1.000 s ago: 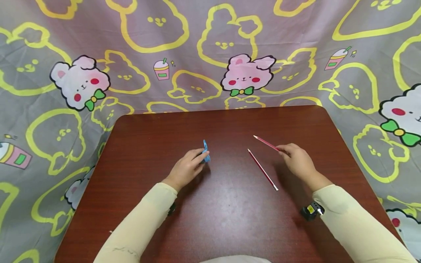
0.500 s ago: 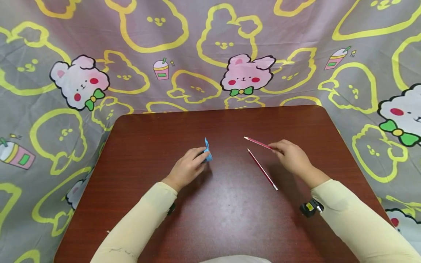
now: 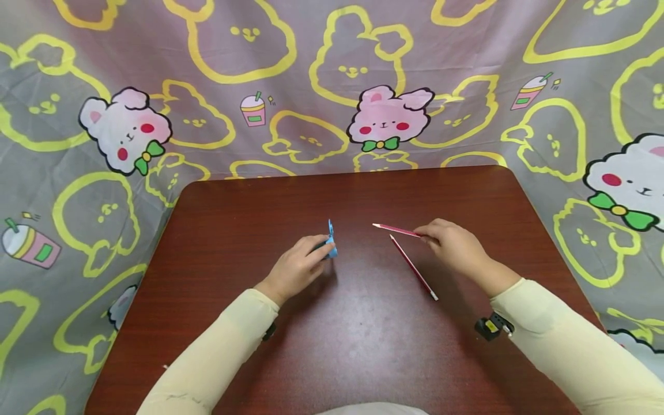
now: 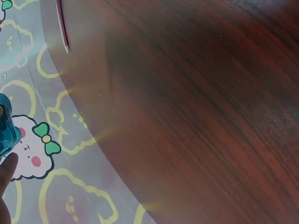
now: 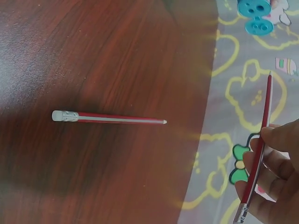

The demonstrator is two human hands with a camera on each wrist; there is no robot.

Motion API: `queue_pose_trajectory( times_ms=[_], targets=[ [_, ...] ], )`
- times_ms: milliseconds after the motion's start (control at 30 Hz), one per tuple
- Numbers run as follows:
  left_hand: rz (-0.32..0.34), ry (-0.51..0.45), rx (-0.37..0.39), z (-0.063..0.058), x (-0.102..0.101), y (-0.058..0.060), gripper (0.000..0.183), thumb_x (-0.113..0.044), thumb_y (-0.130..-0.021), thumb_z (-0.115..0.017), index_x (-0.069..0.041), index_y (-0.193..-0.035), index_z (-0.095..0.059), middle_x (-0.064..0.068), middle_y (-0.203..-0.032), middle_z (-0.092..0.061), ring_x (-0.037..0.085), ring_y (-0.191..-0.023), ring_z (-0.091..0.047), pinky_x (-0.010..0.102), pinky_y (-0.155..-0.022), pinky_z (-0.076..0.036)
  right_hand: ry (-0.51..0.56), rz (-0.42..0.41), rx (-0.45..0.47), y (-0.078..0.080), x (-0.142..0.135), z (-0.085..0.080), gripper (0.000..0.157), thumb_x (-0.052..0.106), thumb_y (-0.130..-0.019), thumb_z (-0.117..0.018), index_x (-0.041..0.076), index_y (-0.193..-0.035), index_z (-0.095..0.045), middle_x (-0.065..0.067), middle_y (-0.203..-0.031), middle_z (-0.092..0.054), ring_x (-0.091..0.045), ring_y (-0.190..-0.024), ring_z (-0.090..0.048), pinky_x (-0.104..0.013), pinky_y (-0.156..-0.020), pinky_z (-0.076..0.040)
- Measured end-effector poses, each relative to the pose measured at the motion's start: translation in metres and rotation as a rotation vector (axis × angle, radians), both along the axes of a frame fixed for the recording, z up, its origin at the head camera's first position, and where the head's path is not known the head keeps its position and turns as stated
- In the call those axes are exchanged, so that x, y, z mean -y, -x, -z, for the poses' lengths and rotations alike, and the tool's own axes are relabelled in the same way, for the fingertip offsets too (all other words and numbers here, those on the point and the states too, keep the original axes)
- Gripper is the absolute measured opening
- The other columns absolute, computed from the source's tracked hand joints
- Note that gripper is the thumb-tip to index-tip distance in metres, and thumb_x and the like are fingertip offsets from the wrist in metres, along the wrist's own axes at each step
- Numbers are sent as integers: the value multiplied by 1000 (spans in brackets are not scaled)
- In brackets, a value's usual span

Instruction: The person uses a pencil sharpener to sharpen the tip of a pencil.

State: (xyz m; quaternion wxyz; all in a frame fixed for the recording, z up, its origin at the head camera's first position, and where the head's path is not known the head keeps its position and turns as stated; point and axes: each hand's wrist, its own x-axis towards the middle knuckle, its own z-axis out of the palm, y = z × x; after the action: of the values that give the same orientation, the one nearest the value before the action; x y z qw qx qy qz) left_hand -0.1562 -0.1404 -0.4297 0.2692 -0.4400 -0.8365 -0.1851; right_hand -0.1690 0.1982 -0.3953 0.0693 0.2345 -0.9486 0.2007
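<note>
My left hand grips a small blue pencil sharpener above the middle of the table, its lid standing up. In the right wrist view the sharpener shows several round holes, and the lid has holes too. My right hand pinches a red-and-white pencil between thumb and fingers. The sharpened tip points left toward the sharpener, with a gap between them. Below that, a second red-and-white pencil lies on the table, its white eraser end nearest me.
The dark wood table has rounded far corners. A patterned cloth hangs behind it and along both sides. A tiny pale speck lies at the left, beside my sleeve. Cameras are strapped on both wrists.
My right hand has moved left with the pencil, bringing its tip closer to the sharpener. The left hand has shifted slightly right with the sharpener. The lying pencil has stayed put.
</note>
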Motion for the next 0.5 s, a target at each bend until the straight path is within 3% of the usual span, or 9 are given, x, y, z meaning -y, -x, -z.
queue_pose_trajectory(
  times_ms=[500],
  targets=[
    [57, -69, -5, -12, -10, -5, 39, 1, -72, -65, -6, -111, -61, 13, -112, -55, 25, -103, -54, 28, -86, -47, -59, -113, -36, -9, 13, -12, 28, 1, -79, -58, 15, -100, -69, 3, -86, -62, -15, -77, -59, -34, -59, -49]
  ],
)
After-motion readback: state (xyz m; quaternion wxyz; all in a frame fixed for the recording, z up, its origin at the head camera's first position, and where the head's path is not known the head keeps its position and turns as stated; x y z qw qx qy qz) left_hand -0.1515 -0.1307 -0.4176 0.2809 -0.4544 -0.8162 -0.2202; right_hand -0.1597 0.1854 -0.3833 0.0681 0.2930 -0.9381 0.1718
